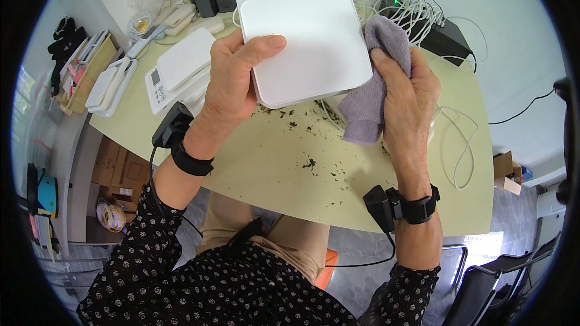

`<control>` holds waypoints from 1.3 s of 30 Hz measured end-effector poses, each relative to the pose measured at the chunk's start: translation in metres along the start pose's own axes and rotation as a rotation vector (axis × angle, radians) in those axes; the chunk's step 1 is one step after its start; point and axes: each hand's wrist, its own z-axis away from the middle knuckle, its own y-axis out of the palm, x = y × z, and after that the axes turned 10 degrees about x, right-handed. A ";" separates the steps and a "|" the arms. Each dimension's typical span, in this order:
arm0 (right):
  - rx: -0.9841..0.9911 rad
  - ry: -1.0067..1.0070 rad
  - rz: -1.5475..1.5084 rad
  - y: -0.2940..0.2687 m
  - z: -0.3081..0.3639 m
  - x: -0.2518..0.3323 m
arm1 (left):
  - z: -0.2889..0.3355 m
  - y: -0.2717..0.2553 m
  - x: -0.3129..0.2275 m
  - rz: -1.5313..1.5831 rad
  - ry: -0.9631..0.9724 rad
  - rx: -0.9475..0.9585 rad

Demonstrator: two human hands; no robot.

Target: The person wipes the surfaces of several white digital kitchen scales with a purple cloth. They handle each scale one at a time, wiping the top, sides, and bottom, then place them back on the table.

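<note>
A white kitchen scale [308,42] with a dark display and round buttons is lifted above the table, its top plate facing me. My left hand [237,72] grips its left edge, thumb lying on the plate and the other fingers hidden behind. On the other side my right hand [411,90] pinches a greyish-purple cloth [370,99], which touches the scale's right edge and hangs down below it. Dark dried leaf bits [309,163] are scattered over the pale green table [260,169] beneath.
More white scales [181,66] stand at the table's left, beside a tan box [90,75] of odds and ends. Tangled white cables [417,15] lie over a black device [447,42] at the back right. A loose white cord [465,151] curls on the right side.
</note>
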 end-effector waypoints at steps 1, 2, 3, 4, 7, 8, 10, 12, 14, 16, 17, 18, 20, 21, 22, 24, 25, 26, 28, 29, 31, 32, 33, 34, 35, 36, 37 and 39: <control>0.003 -0.011 0.011 -0.001 -0.001 -0.001 | 0.000 -0.001 -0.001 -0.005 -0.009 0.029; 0.007 -0.032 0.026 -0.002 -0.001 -0.001 | 0.001 -0.001 -0.001 0.004 -0.048 0.049; -0.011 -0.038 0.020 -0.003 -0.003 -0.002 | 0.002 -0.001 -0.001 0.006 -0.085 0.087; -0.029 -0.055 0.018 -0.005 -0.005 -0.003 | 0.003 0.000 -0.001 -0.005 -0.116 0.109; -0.102 -0.046 0.056 -0.017 -0.012 -0.002 | 0.010 0.011 0.009 0.052 -0.196 0.195; -0.140 -0.037 0.081 -0.022 -0.015 -0.001 | 0.013 0.015 0.011 0.074 -0.180 0.220; -0.158 -0.039 0.029 -0.026 -0.018 -0.001 | 0.016 0.020 0.014 0.076 -0.208 0.252; -0.176 -0.055 0.027 -0.026 -0.018 -0.001 | 0.016 0.021 0.013 0.090 -0.192 0.215; -0.138 -0.075 0.005 -0.020 -0.016 -0.001 | 0.014 0.018 0.011 0.077 -0.180 0.189; -0.088 -0.085 0.020 -0.014 -0.010 -0.001 | 0.009 0.011 0.007 0.046 -0.166 0.171; -0.078 -0.069 0.018 -0.010 -0.007 -0.001 | 0.008 0.008 0.005 0.053 -0.147 0.163; -0.067 -0.057 0.007 -0.006 -0.005 0.000 | 0.006 0.004 0.004 0.055 -0.129 0.155; -0.033 -0.069 -0.003 0.001 -0.002 0.001 | 0.003 -0.002 0.004 0.057 -0.097 0.133; -0.018 -0.040 -0.014 0.003 0.001 0.002 | 0.002 -0.006 0.004 0.054 -0.084 0.119; -0.004 -0.025 -0.012 0.006 0.004 0.003 | 0.000 -0.008 0.004 0.057 -0.066 0.114; 0.018 -0.006 -0.007 0.010 0.007 0.005 | -0.004 -0.013 0.005 0.103 -0.039 0.076; 0.033 0.007 -0.040 0.012 0.008 0.005 | -0.006 -0.015 0.006 0.121 -0.031 0.054; 0.044 0.011 -0.071 0.012 0.008 0.005 | -0.007 -0.017 0.006 0.112 -0.018 0.069; 0.051 0.028 -0.090 0.013 0.008 0.003 | -0.007 -0.018 0.006 0.086 -0.012 0.074; 0.046 0.039 -0.077 0.011 0.007 0.001 | -0.006 -0.018 0.005 0.056 -0.044 0.089; 0.025 0.041 -0.054 0.006 0.004 -0.002 | -0.003 -0.016 0.004 0.003 -0.105 0.133; 0.009 0.029 -0.044 0.003 0.001 -0.005 | -0.002 -0.014 0.004 0.002 -0.128 0.155; -0.002 0.004 -0.028 -0.001 -0.001 -0.006 | 0.000 -0.012 0.003 0.003 -0.148 0.184; -0.037 0.003 -0.040 -0.004 -0.003 -0.008 | 0.002 -0.009 0.003 0.001 -0.167 0.213; -0.069 -0.017 -0.047 -0.008 -0.007 -0.009 | 0.003 -0.006 0.003 -0.015 -0.181 0.234; -0.086 -0.045 -0.040 -0.012 -0.010 -0.010 | 0.005 -0.002 0.004 -0.031 -0.196 0.252; -0.119 -0.005 -0.062 -0.016 -0.014 -0.010 | 0.008 0.001 0.004 -0.048 -0.204 0.273; -0.130 0.023 -0.119 -0.021 -0.018 -0.010 | 0.010 0.006 0.005 -0.036 -0.210 0.282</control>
